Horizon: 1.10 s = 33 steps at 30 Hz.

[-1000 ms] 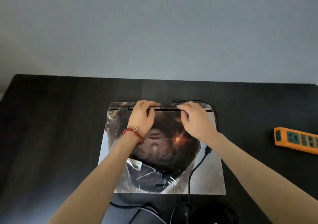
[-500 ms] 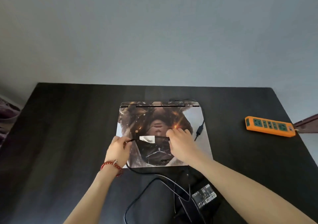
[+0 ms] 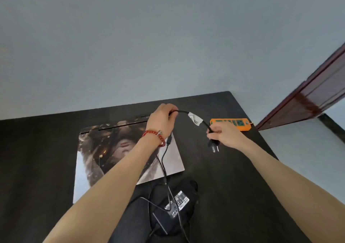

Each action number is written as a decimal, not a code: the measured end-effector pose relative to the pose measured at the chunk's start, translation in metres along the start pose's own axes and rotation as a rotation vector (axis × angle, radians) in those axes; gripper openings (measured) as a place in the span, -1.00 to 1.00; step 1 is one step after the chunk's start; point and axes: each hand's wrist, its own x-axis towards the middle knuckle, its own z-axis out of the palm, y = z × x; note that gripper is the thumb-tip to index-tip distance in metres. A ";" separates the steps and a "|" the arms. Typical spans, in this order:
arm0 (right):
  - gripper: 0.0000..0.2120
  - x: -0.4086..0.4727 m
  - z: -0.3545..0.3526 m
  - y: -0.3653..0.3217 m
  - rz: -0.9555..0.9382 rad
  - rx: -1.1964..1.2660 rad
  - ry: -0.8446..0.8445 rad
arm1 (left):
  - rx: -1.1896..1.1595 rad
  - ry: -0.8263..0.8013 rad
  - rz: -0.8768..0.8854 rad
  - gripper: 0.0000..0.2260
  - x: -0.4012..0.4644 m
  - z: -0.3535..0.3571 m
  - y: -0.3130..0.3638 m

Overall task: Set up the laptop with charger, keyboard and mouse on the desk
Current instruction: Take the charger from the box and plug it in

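Note:
A closed laptop (image 3: 104, 153) with a picture skin on its lid lies flat on the black desk (image 3: 37, 158). My left hand (image 3: 162, 119), with a red bead bracelet, grips the black charger cable (image 3: 183, 112) above the laptop's far right corner. My right hand (image 3: 224, 133) holds the same cable just behind its mains plug (image 3: 213, 146), whose prongs point down. A white tag (image 3: 195, 119) hangs on the cable between my hands. The black charger brick (image 3: 176, 204) rests at the desk's near edge, its cables trailing around it. No keyboard or mouse is visible.
An orange power strip (image 3: 231, 124) lies at the desk's far right, just beyond my right hand. A dark red door frame (image 3: 308, 100) stands to the right. A grey wall backs the desk.
Both hands have lifted the cable off the laptop lid and carried it up and to the right, toward the power strip. The view has swung right.

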 end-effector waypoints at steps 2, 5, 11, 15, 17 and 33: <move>-0.91 0.002 -0.013 0.024 0.076 0.192 -0.012 | -0.009 -0.056 -0.007 -0.79 0.011 0.024 0.011; -0.92 0.014 -0.037 0.066 0.185 0.493 0.014 | -0.021 -0.150 -0.086 -0.73 0.030 0.068 0.021; -0.93 0.056 -0.071 0.139 0.479 0.964 -0.022 | -0.048 -0.200 -0.303 -0.73 0.051 0.142 0.020; -0.85 0.085 -0.078 0.168 0.587 1.204 -0.069 | -0.037 -0.128 -0.405 -0.73 0.068 0.173 0.020; -0.88 0.099 -0.080 0.177 0.561 1.207 -0.114 | -0.031 -0.099 -0.418 -0.73 0.079 0.186 0.019; -0.89 0.192 -0.040 0.186 0.179 0.500 -0.039 | -0.059 0.022 -0.523 -0.71 0.140 0.212 -0.025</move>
